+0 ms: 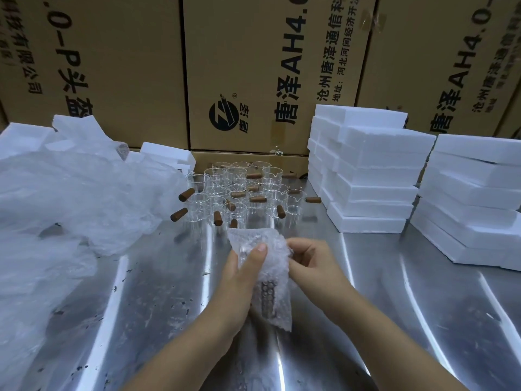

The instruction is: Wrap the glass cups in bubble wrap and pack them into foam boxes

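The wrapped cup [271,268] is sitting between both hands just above the steel table [394,306], low in the middle of the view. Its long axis is running roughly from 12 o'clock down to 6 o'clock, leaning slightly toward 11. The left hand [239,283] is gripping it from the 9 o'clock side, thumb pressing on the front and fingers curling behind. The right hand [313,263] is pinching the loose bubble wrap [277,244] from the 3 o'clock side.

The nearest foam boxes [366,176] are standing at about 1 o'clock from the hands, in 2 or more stacks, so the right hand is lying closer to them and the packing move is likely going that way.

The bundle is looking cloudy and crumpled, with a dark handle [267,299] showing through near its lower end. The unwrapped glass cups [242,190] are crowding at 12 o'clock, beyond the hands.
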